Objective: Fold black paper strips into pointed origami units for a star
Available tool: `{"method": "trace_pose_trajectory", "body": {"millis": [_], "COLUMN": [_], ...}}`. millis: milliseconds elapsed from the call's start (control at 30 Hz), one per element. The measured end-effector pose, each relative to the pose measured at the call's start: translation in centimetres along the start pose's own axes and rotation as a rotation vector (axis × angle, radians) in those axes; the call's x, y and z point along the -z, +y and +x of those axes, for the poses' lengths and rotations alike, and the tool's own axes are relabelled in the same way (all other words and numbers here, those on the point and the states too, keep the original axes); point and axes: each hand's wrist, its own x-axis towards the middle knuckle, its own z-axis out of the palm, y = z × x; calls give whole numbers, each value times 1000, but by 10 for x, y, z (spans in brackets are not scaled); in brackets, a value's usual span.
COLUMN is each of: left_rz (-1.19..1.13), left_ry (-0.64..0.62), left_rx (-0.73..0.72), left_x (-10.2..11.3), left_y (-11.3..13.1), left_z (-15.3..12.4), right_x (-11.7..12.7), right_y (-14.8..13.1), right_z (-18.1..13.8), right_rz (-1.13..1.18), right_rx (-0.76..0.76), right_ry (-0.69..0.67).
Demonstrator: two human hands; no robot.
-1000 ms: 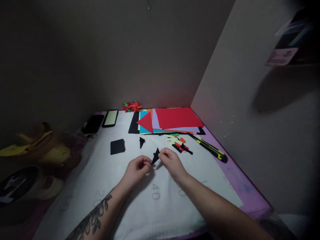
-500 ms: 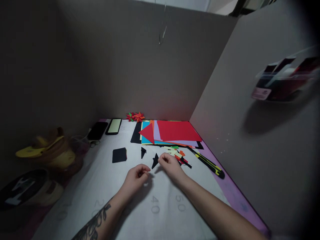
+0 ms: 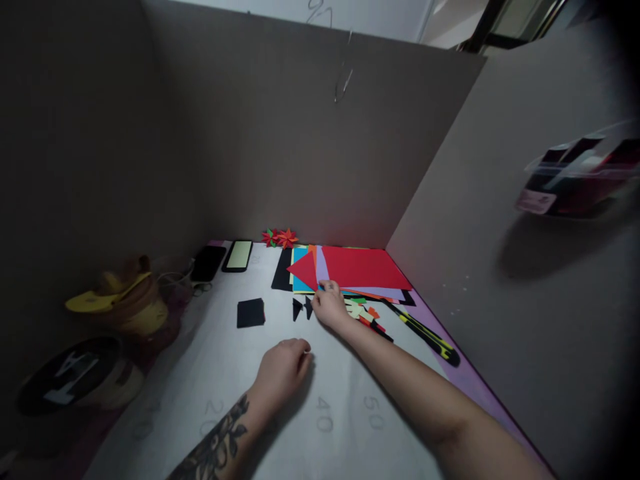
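Note:
My right hand (image 3: 330, 305) reaches forward over the white table, its fingers pinched on a small folded black paper piece (image 3: 309, 308). Just left of that lies another folded black paper piece (image 3: 297, 309), close beside it on the table. My left hand (image 3: 284, 368) rests nearer to me with fingers curled in and thumb against them; nothing shows in it. To the left of the folded pieces lies a stack of black paper squares (image 3: 251, 313). Paper scraps in several colours (image 3: 367, 315) are partly hidden behind my right hand and wrist.
Coloured paper sheets (image 3: 367, 268) lie at the back, with a yellow-black utility knife (image 3: 430, 340) to their right. Two paper stars (image 3: 287, 238) and two phones (image 3: 238, 256) stand along the back left. A clay pot (image 3: 143, 307) and a cap (image 3: 75, 377) line the left edge.
My right hand has moved forward with the folded black piece, bringing it beside the other one. My left hand has turned and its fingers have closed. The view has shifted slightly.

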Motion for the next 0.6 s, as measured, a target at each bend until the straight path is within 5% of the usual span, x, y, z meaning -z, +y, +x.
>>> {"method": "trace_pose_trajectory", "body": {"millis": [300, 600], "left_rz": [110, 127], "left_ry": [-36, -59], "left_rx": [25, 14], "left_x": [4, 5], "left_y": [-3, -1], "left_z": [2, 1], "right_x": [-7, 7], "right_y": [3, -22], "right_z": [-4, -25], "right_rz": [-61, -103], "right_rx": [26, 369], "right_ry": [26, -133]}}
